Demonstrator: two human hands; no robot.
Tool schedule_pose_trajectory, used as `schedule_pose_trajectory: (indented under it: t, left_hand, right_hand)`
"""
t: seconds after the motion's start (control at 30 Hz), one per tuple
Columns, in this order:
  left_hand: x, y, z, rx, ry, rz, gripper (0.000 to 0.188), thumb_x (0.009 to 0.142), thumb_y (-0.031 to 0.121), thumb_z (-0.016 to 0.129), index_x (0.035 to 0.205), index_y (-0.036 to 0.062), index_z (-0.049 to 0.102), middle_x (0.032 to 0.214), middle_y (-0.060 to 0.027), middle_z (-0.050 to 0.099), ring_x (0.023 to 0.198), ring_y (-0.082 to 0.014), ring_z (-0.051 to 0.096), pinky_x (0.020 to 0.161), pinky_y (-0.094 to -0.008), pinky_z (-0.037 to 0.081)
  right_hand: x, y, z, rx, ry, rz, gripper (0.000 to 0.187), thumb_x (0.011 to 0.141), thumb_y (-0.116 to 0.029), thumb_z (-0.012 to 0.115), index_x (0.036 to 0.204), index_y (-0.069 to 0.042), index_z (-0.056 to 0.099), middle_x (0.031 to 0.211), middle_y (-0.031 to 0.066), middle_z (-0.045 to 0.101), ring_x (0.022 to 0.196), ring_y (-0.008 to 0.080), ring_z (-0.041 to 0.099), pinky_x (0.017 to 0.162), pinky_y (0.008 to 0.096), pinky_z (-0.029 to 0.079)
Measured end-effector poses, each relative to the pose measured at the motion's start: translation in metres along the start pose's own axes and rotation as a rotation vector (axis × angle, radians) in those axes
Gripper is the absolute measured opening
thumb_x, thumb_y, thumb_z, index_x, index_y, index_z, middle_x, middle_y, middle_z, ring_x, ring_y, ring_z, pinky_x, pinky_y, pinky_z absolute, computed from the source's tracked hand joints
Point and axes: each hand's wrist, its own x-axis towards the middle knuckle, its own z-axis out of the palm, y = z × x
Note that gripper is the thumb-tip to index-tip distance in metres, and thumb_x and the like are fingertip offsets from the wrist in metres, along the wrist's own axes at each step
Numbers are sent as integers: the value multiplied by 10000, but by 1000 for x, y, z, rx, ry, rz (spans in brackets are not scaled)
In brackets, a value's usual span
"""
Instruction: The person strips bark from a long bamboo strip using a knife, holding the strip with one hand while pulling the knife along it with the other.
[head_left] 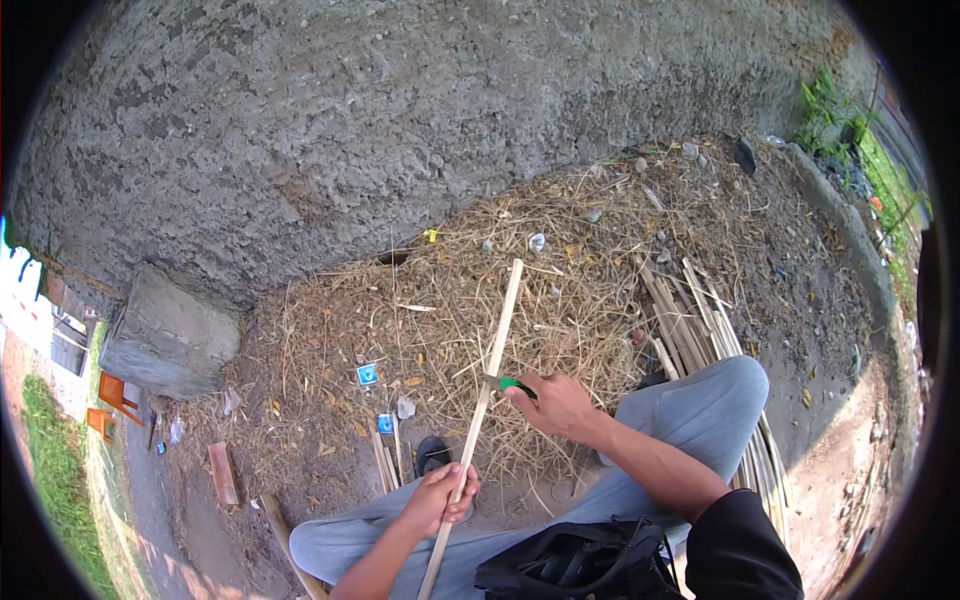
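Observation:
A long pale strip, bamboo or wood by its look, (507, 312) slants up from my lap, its far end over the straw-like shavings. Near its lower part my left hand (440, 498) is closed around it. My right hand (556, 403) grips a knife with a green handle (514, 386); its short blade lies against the strip about midway along. Most of the handle is hidden inside my fingers. Below the strip spreads a heap of thin curled shavings (540, 430).
A bundle of split strips (690, 315) lies by my right knee, with more strips (384, 458) left of the strip. A rough grey wall (400, 120) rises ahead. At left are a concrete block (175, 330), a brick (223, 474) and orange chairs (116, 395). A black bag (570, 560) rests at my lap.

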Motion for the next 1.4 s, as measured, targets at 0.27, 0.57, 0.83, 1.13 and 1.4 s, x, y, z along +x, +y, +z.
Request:
schedule_pose_trajectory:
  t: [0.27,0.57,0.83,1.13,1.4]
  left_hand:
    - [1,-4,-2,-69,36,12,285,1093,316,344,1013,76,474,674,50,324,489,-36,247,403,-212,170]
    - [-10,-19,7,12,43,14,285,1094,344,331,963,111,429,653,61,305,453,-28,232,390,-226,147]
    - [-21,-26,25,83,8,-40,286,1096,350,313,928,136,403,642,56,274,459,-30,213,399,-228,139]
    - [-47,-39,16,105,-6,-169,284,1092,343,343,967,107,440,683,44,316,476,-47,251,410,-237,177]
    - [-58,-29,22,211,169,-210,299,1089,331,360,983,82,489,675,42,377,463,-53,293,411,-246,226]
  right_hand:
    - [-3,0,11,-4,-28,-65,397,988,-423,523,930,-42,618,572,180,614,492,379,623,462,494,493]
    - [-7,-4,13,-35,51,-194,392,942,-417,602,839,-40,637,625,159,646,490,353,625,444,456,492]
    - [16,34,4,-48,59,237,513,976,-491,519,818,-22,654,549,156,616,506,356,643,475,452,515]
    - [31,72,-16,-106,109,473,529,970,-501,488,855,-30,698,647,199,653,640,394,675,618,501,543]
    - [35,76,-1,-236,157,293,535,981,-496,478,817,-30,684,646,210,646,627,401,667,601,499,543]
